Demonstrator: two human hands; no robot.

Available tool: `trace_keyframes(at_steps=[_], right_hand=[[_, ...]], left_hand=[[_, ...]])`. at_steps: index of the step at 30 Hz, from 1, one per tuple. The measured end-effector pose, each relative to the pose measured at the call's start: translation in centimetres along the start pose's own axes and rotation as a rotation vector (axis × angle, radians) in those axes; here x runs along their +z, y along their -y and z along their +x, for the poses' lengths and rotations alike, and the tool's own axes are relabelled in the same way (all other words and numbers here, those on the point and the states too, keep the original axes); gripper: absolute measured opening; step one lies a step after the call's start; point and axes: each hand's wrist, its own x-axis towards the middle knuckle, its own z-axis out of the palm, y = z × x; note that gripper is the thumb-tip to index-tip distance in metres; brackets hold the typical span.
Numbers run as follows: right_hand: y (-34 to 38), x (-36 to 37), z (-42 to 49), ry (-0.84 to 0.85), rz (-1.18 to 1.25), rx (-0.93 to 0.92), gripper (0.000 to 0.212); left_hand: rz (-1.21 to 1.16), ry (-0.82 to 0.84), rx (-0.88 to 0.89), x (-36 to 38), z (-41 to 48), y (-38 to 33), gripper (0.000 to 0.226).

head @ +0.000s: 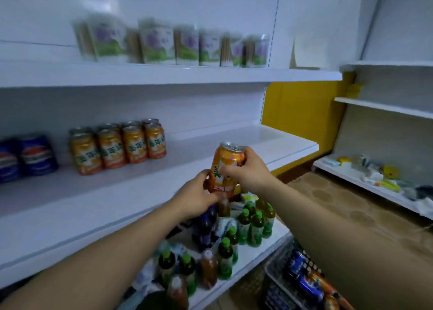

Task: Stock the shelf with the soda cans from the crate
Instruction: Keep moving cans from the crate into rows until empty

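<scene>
I hold an orange soda can [224, 163] upright in front of the middle shelf [131, 192]. My right hand [249, 172] grips its upper part from the right, and my left hand [198, 198] holds its base. A row of matching orange cans [117, 145] stands on that shelf, with blue cola cans [25, 157] to their left. The white crate [276, 277] sits at the lower right and holds blue and orange cans [307, 279].
The top shelf carries blurred purple-and-green cans [173, 44]. Green-capped tea bottles [253, 225] and dark bottles crowd the bottom shelf below my hands. A side shelving unit at the right holds assorted small items [375, 173]. Patterned floor lies between.
</scene>
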Motion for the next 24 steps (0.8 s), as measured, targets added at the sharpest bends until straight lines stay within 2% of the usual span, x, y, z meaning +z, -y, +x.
trace_keyframes(at_steps=[4, 7, 11, 14, 24], right_hand=[[2.3, 6.2, 0.4, 0.129, 0.001, -0.052, 0.056], [3.4, 10.2, 0.6, 0.208, -0.021, -0.082, 0.055], [4.0, 15.0, 1.1, 0.288, -0.039, -0.1, 0.057], [3.8, 18.3, 1.5, 0.332, -0.049, -0.137, 0.061], [4.1, 26.4, 4.8, 0.308, -0.038, -0.266, 0.071]], left_hand=[[0.219, -0.101, -0.125, -5.9, -3.6, 3.3, 0.075], [0.402, -0.15, -0.232, -10.4, -6.4, 6.4, 0.069], [0.657, -0.11, -0.482, -15.7, -10.0, 11.2, 0.07], [0.712, -0.087, -0.616, -18.1, -12.0, 13.7, 0.073], [0.739, -0.133, -0.594, -18.1, -11.9, 15.3, 0.074]])
